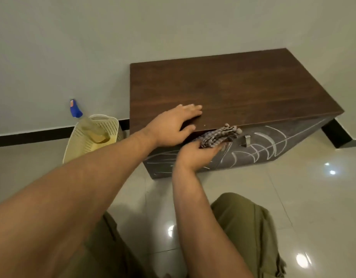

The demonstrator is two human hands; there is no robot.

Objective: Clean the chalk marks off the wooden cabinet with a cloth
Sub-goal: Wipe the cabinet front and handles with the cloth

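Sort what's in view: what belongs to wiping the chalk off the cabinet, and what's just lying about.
In the job: dark brown wooden cabinet; white chalk marks on its front; grey checked cloth, held by the right hand; left hand, resting on the cabinet top.
Lying about: cream perforated plastic basket; clear spray bottle with blue nozzle, leaning in it, untouched.

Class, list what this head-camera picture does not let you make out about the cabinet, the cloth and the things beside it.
- Head view: chalk marks on the left door, partly hidden by the right hand and cloth.
- Head view: upper strip of the cabinet front, under its overhanging top.
- Head view: spray bottle label, too small and blurred.
- Head view: lower corner of the basket, behind the left forearm.
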